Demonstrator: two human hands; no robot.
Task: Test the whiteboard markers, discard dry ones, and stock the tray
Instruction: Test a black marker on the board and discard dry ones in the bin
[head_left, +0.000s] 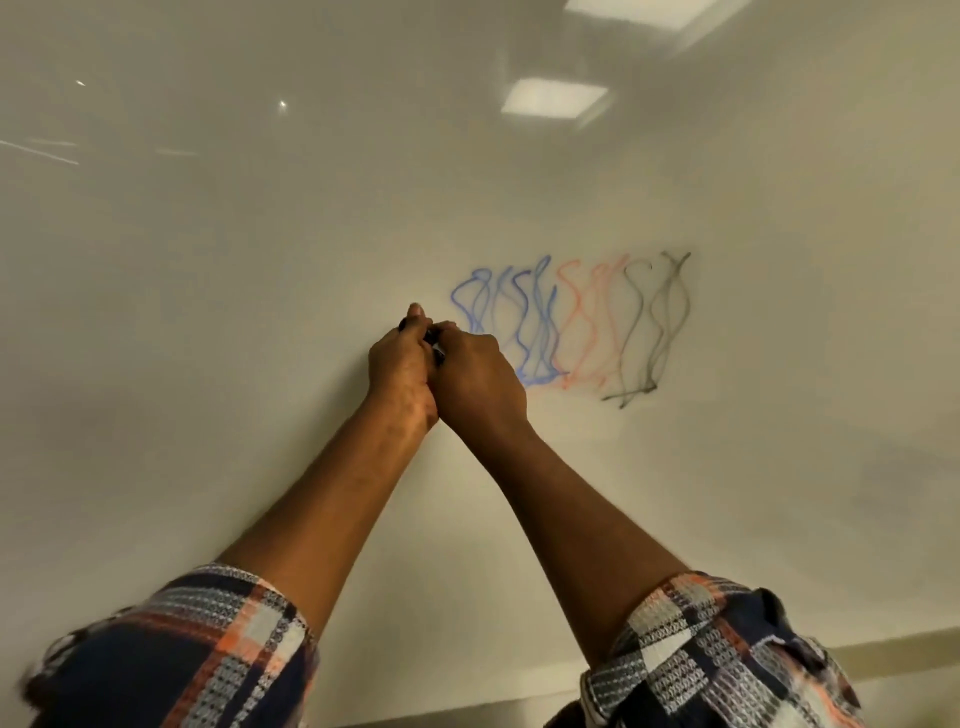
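Nearest, two plaid sleeves (171, 660) are seen rolled back at the elbows. Further out, the left hand (397, 371) and right hand (475, 374) are pressed together, and a dark marker (435, 347) is gripped between the curled fingers of both, mostly hidden. Behind them, blue scribbles (519, 322), red scribbles (587, 322) and black scribbles (654, 332) are drawn side by side on the whiteboard (208, 312), where ceiling lights (553, 98) are reflected.
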